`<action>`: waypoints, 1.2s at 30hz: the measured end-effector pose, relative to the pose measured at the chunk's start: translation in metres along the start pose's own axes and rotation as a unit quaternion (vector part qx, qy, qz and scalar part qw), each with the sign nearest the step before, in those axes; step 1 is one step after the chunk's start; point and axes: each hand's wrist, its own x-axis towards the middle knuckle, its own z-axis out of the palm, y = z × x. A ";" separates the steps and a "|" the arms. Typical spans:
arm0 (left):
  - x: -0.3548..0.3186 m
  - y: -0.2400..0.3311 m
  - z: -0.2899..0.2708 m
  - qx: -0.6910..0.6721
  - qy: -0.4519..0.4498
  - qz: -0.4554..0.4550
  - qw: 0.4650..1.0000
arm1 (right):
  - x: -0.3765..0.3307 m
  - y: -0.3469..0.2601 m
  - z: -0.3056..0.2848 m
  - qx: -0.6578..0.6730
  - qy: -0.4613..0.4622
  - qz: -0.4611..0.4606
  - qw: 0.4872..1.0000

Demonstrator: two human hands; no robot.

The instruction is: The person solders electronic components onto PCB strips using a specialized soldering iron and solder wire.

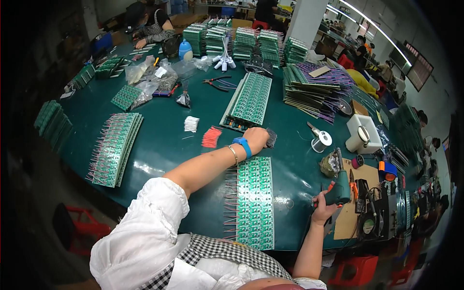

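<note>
My left hand [256, 139], with a blue wristband and a bangle, is closed at the far end of a green circuit-board panel [256, 208]. A small dark crumpled piece [271, 138] shows beside its fingers; whether they grip it I cannot make out. Thin wires stick out from the panel's left edge. My right hand [324, 210] is wrapped round the handle of a green pistol-shaped tool [338, 189] with a red trigger, to the right of the panel. Red short tubes [211, 137] and white short tubes [191, 124] lie left of my left hand.
Ahead lies a stack of panels [253, 96]; wired panels [116, 150] are at left. Solder spool [322, 141], white bin [362, 135] and cardboard sheet [348, 222] are at right. Pliers [218, 82], plastic bags [162, 77] and tall board stacks [244, 43] are farther back. A co-worker [152, 26] sits far left.
</note>
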 end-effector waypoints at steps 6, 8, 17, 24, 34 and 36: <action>-0.005 0.008 0.000 0.049 -0.007 0.034 0.998 | -0.005 -0.005 0.000 -0.023 -0.013 0.023 0.999; -0.007 0.013 -0.001 0.047 -0.001 0.031 0.998 | -0.004 -0.001 0.000 -0.019 -0.008 -0.007 1.000; 0.000 0.014 -0.020 -0.080 -0.024 -0.054 0.995 | 0.000 -0.008 0.010 -0.042 -0.001 0.027 0.999; 0.000 0.010 -0.009 -0.130 0.023 -0.046 0.990 | 0.001 -0.013 0.006 -0.055 -0.020 0.020 0.998; -0.054 0.020 -0.081 -0.472 0.100 -0.188 0.856 | -0.004 -0.022 0.008 -0.003 -0.005 0.058 0.998; -0.090 0.018 -0.096 -0.446 0.108 -0.193 0.867 | -0.005 -0.025 0.008 -0.012 -0.031 0.048 0.998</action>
